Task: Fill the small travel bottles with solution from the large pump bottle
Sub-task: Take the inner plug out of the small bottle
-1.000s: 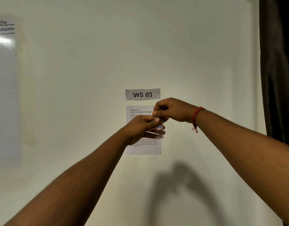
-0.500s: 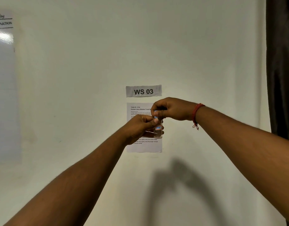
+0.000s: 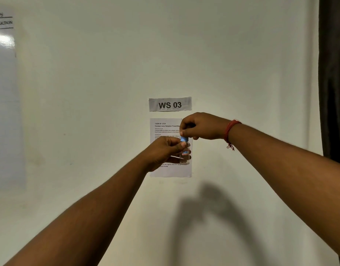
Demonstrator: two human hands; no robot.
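A small clear travel bottle [image 3: 185, 154] with a tiny red-and-blue label is held up in front of a white wall. My left hand [image 3: 164, 150] grips its body from the left, thumb near the neck. Above it, my right hand [image 3: 201, 126] pinches the bottle's blue cap [image 3: 184, 139] between fingertips; a red thread is tied around that wrist. The cap sits at the top of the bottle. The large pump bottle is out of view.
On the wall behind my hands hang a "WS 03" sign [image 3: 170, 104] and a printed task sheet [image 3: 166, 129]. A whiteboard [image 3: 3, 104] is at the far left, a dark curtain [image 3: 333, 73] at the far right.
The blue cap now shows below my right fingertips, where it was hidden a second ago. Both hands have stayed on the bottle while the view drifted slightly.
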